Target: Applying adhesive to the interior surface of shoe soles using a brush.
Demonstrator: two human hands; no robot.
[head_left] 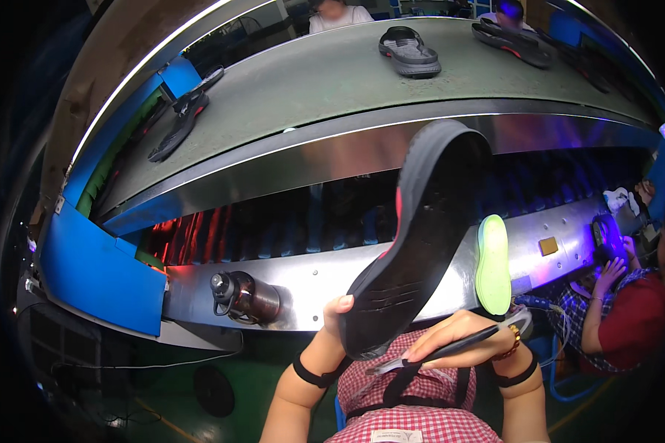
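Note:
A large black shoe sole (421,244) with a red patch on its side edge stands tilted before me, toe end up. My left hand (338,314) is closed on its lower left edge, thumb showing and the other fingers hidden behind it. In my right hand (462,338) is a brush (451,345) with a black handle, its bristle tip pointing left beside the sole's lower end. I cannot tell whether the bristles touch the sole. A lime green sole-shaped piece (493,269) rests on the metal ledge (377,269), just beyond my right hand.
Several soles, including a grey-and-black one (410,53), lie on the green conveyor belt (295,96). A dark bottle (245,297) lies at the ledge's left. A yellowish block (548,246) sits to the right. A co-worker in red (635,325) handles a dark shoe (606,240) at far right.

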